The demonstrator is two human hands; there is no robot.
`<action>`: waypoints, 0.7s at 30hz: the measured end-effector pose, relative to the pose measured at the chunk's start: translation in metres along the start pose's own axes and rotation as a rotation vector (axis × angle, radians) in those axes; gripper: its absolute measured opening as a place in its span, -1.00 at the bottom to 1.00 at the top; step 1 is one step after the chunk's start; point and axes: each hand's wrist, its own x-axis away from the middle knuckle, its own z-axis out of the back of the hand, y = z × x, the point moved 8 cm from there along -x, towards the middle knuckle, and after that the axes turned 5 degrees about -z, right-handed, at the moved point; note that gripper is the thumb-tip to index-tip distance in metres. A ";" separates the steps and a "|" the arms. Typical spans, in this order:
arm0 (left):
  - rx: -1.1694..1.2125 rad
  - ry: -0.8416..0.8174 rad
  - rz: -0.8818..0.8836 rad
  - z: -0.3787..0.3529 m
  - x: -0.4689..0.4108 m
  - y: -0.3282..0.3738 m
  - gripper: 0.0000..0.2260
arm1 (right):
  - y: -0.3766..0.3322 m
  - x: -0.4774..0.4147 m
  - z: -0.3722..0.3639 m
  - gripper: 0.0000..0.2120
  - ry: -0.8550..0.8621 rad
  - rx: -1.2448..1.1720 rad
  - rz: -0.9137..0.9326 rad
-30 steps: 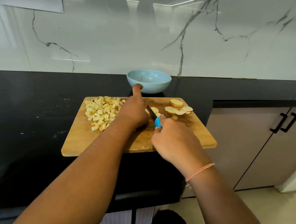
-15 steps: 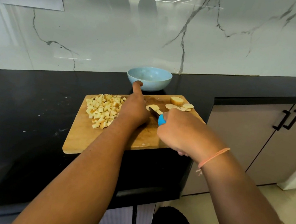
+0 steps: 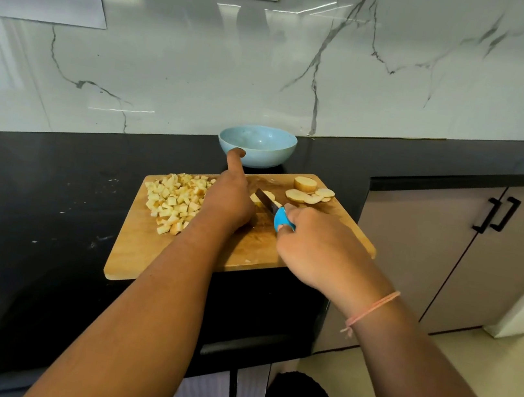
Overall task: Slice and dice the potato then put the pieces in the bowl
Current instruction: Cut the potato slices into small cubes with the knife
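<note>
The right hand (image 3: 314, 250) grips the blue-handled knife (image 3: 279, 218), fingers wrapped round the handle. Its dark blade angles down onto a pale potato slice (image 3: 267, 195) at mid-board. The left hand (image 3: 229, 200) lies just beside this slice, on its left. The index finger (image 3: 235, 160) is raised straight. The other fingers curl down out of sight, so whether they pinch the slice cannot be told.

A pile of pale-yellow potato cubes (image 3: 173, 200) lies on the left part of the rectangular wooden cutting board (image 3: 150, 253). Uncut round slices (image 3: 309, 193) lie at its far right corner. The round light-blue bowl (image 3: 270, 158) stands on the black countertop (image 3: 35, 181) just behind the board; no pieces show in it. Judged progress: dicing is about two-thirds complete, and transfer has not begun.

Hazards:
- The blade works close to the hidden fingertips. A slip on the wet slice would probably bring the edge against them.
- The board's near edge overhangs the counter front. Heavy downward pressure there may tip it.
- Cubes near the pile's edge may scatter onto the counter if swept carelessly.
</note>
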 end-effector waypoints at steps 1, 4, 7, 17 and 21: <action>0.001 0.004 -0.001 0.000 0.000 0.000 -0.31 | 0.000 -0.003 -0.003 -0.58 -0.002 0.004 -0.004; 0.008 0.014 -0.015 0.001 0.001 0.001 -0.33 | -0.002 -0.010 -0.009 -0.59 -0.007 0.023 -0.011; 0.035 0.006 -0.002 0.001 0.002 0.000 -0.27 | -0.006 -0.015 -0.013 -0.60 -0.025 0.006 -0.014; 0.056 0.035 -0.002 0.002 0.002 -0.001 -0.29 | -0.014 -0.019 -0.005 -0.61 -0.057 0.086 -0.003; 0.029 0.048 -0.010 0.002 0.003 0.002 -0.34 | -0.009 -0.002 -0.006 -0.62 -0.042 0.121 0.024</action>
